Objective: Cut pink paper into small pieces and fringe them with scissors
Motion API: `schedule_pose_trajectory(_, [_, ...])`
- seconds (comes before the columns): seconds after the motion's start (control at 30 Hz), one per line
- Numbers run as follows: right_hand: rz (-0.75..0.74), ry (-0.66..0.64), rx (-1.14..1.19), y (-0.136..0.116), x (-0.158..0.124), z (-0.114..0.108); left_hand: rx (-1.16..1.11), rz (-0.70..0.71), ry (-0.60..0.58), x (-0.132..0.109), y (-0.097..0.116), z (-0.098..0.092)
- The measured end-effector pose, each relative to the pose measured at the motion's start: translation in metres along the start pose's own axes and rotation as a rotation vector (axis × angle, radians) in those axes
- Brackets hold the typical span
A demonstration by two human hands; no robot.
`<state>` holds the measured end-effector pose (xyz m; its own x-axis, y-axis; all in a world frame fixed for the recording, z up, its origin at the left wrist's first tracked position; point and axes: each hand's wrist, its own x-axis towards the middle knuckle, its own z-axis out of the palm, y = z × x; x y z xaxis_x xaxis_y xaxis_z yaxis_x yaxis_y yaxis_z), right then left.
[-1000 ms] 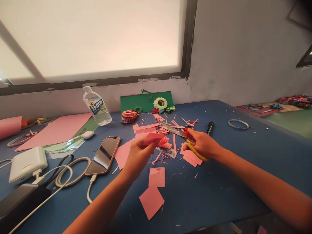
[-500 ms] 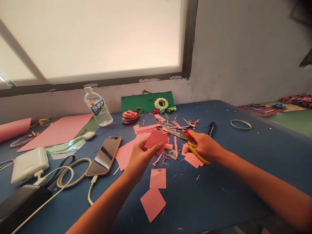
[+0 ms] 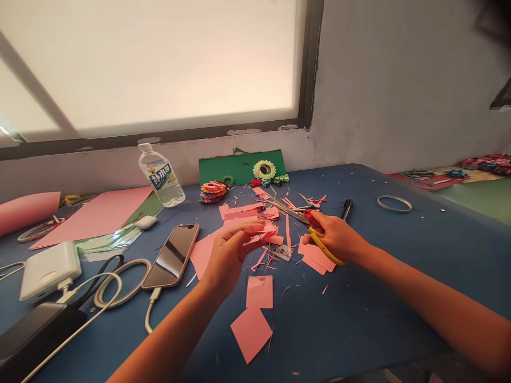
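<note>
My left hand (image 3: pixel 231 252) pinches a pink paper piece (image 3: pixel 266 232), now turned nearly edge-on, between thumb and fingers. In my right hand (image 3: pixel 337 236) are scissors (image 3: pixel 293 211) with red and yellow handles, their blades pointing left and lying just beyond the held paper, apart from it. Pink scraps and thin strips lie beneath and around both hands. Two pink squares, one upright (image 3: pixel 260 291) and one turned like a diamond (image 3: pixel 252 335), rest nearer me. More pink pieces (image 3: pixel 317 258) lie below the right hand.
A phone (image 3: pixel 171 256), tape roll (image 3: pixel 123 283), white power bank (image 3: pixel 50 270) and cables are at the left. Behind them stands a bottle (image 3: pixel 162 175). Folded paper rings (image 3: pixel 264 170) sit by a green sheet. A pen (image 3: pixel 347 209) and thin ring (image 3: pixel 394 204) lie at the right.
The paper in my left hand has tilted from facing the camera to nearly edge-on, and the left fingers have turned with it. The scissors and right hand have shifted slightly right.
</note>
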<state>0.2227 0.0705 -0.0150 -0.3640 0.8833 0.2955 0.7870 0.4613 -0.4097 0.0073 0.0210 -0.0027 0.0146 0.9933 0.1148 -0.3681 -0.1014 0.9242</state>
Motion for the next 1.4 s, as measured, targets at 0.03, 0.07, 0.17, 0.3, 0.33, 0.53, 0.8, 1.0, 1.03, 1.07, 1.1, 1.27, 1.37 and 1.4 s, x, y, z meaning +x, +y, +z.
schedule_pose_trajectory(0.03, [0.001, 0.01, 0.005, 0.0004, 0.0003, 0.0004, -0.052, -0.007, 0.005, 0.0005, 0.001, 0.0002])
schedule_pose_trajectory(0.07, [0.002, 0.018, 0.004, 0.0005, 0.0005, 0.0006, -0.096, -0.012, 0.016, 0.0008, 0.0019, 0.0004])
schedule_pose_trajectory(0.17, [0.011, 0.019, -0.009, 0.0, 0.0006, 0.0006, -0.113, -0.026, 0.077, 0.0013, 0.0035, 0.0005])
schedule_pose_trajectory(0.3, [0.024, 0.006, -0.004, -0.0007, 0.0006, -0.0001, 0.018, -0.081, 0.139, 0.0014, 0.0028, 0.0001])
schedule_pose_trajectory(0.33, [0.022, 0.006, -0.002, -0.0005, 0.0006, -0.0001, 0.023, -0.079, 0.163, 0.0014, 0.0024, 0.0])
schedule_pose_trajectory(0.53, [-0.019, 0.039, -0.053, 0.0013, -0.0001, -0.0003, 0.06, -0.054, 0.072, 0.0024, -0.0001, -0.0015])
schedule_pose_trajectory(0.8, [-0.115, 0.191, -0.336, 0.0016, -0.0038, 0.0007, 0.344, 0.041, 0.102, -0.0032, 0.0007, 0.0001])
schedule_pose_trajectory(1.0, [-0.152, 0.276, -0.402, 0.0054, -0.0031, -0.0015, 0.437, 0.134, 0.109, -0.0063, 0.0011, 0.0])
schedule_pose_trajectory(1.03, [-0.155, 0.282, -0.407, 0.0057, -0.003, -0.002, 0.446, 0.14, 0.106, -0.0064, 0.0009, -0.0002])
schedule_pose_trajectory(1.07, [-0.158, 0.287, -0.411, 0.0058, -0.0031, -0.0023, 0.455, 0.146, 0.103, -0.0064, 0.0008, -0.0003])
schedule_pose_trajectory(1.1, [-0.163, 0.29, -0.415, 0.0058, -0.0034, -0.0025, 0.463, 0.153, 0.097, -0.0064, 0.0008, -0.0004])
schedule_pose_trajectory(1.27, [-0.204, 0.334, -0.442, 0.0065, -0.0037, -0.001, 0.491, 0.2, 0.096, -0.0057, 0.0001, -0.0011])
schedule_pose_trajectory(1.37, [-0.238, 0.39, -0.463, 0.0071, -0.0027, 0.0004, 0.493, 0.213, 0.084, -0.0054, -0.0008, -0.0019])
schedule_pose_trajectory(1.4, [-0.246, 0.405, -0.469, 0.007, -0.0025, 0.0008, 0.494, 0.214, 0.083, -0.0054, -0.001, -0.002])
